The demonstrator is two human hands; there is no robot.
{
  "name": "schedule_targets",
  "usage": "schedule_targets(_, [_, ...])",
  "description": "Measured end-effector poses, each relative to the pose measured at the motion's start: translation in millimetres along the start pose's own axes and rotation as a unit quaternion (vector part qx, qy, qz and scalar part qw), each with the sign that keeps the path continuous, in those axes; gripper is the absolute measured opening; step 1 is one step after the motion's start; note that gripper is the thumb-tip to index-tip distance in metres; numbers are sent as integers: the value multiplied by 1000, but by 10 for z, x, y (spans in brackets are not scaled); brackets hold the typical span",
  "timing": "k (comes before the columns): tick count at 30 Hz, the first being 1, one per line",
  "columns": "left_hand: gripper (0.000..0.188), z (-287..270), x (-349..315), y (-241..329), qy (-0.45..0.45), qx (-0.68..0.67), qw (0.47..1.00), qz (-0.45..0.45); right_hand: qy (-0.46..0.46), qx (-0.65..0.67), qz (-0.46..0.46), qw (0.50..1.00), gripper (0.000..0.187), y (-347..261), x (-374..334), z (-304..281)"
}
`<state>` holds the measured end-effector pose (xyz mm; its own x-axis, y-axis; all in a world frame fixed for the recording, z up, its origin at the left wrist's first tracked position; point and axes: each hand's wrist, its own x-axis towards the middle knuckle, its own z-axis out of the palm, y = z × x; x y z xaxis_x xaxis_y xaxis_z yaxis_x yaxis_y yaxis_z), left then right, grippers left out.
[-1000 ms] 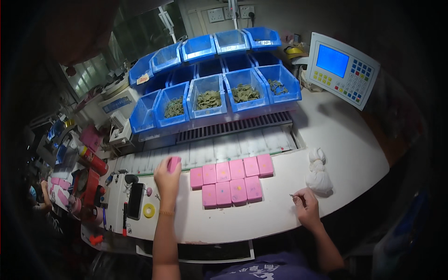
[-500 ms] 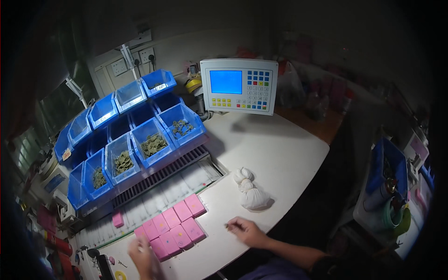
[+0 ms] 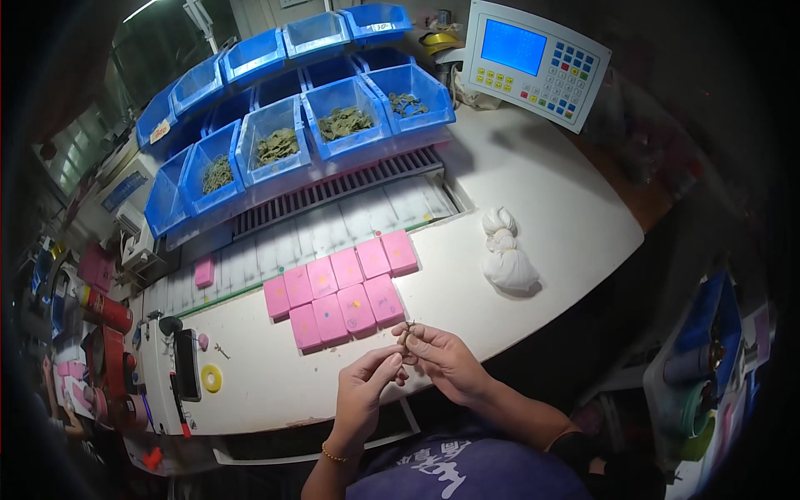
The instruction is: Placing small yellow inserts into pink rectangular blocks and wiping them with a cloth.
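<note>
In front of me, near the table's front edge, my two hands meet. My right hand [image 3: 450,360] pinches a small brownish, knobbly piece [image 3: 406,337] between thumb and fingers; its kind is too small to tell. Close against it, my left hand [image 3: 369,385] has its thumb and fingertips pressed together at the lower end of the piece. Whether the left fingers also grip it is hidden. Just beyond my hands lie pink rectangular blocks [image 3: 351,310] in two rows, several with small marks on top. A knotted white cloth bundle [image 3: 510,268] rests to the right.
Blue bins [image 3: 347,118] stand in tiers at the back left, several holding small greenish parts. A control panel [image 3: 533,65] with a lit blue screen stands at the back right. On the left lie a phone [image 3: 188,367], a yellow tape roll [image 3: 212,378] and a lone pink block [image 3: 204,271].
My hands were apart, the left beside the pink blocks and the right farther right; now they meet at the small piece. The whole view has shifted and tilted.
</note>
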<state>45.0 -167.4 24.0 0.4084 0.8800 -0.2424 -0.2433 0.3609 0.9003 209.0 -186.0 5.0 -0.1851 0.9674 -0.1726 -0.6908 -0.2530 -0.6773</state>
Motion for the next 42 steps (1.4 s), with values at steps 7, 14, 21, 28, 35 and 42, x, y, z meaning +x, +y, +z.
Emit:
schedule_targets(7, [19,49,-69,-64,13,1,999,30,1,-66,-36,997,21,80,-104,15])
schedule_targets(14, [17,118,-91,-93,31,11,998,52,21,-113,-81,990,14,77,-131,54])
schedule_targets(21, [13,89,-58,-139,31,24,998,41,76,-451,-249,854,11,66,-151,85])
schedule_targets(28, [6,157,-106,-173,141,346,900,224,56,-571,-352,740,9,102,-198,115])
schedule_targets(35, [11,-350,-640,-262,122,462,860,177,31,-107,-15,994,20,43,-129,63])
schedule_targets(42, [7,-594,-936,-400,131,541,817,148,-1,-74,8,997,24,60,-84,120])
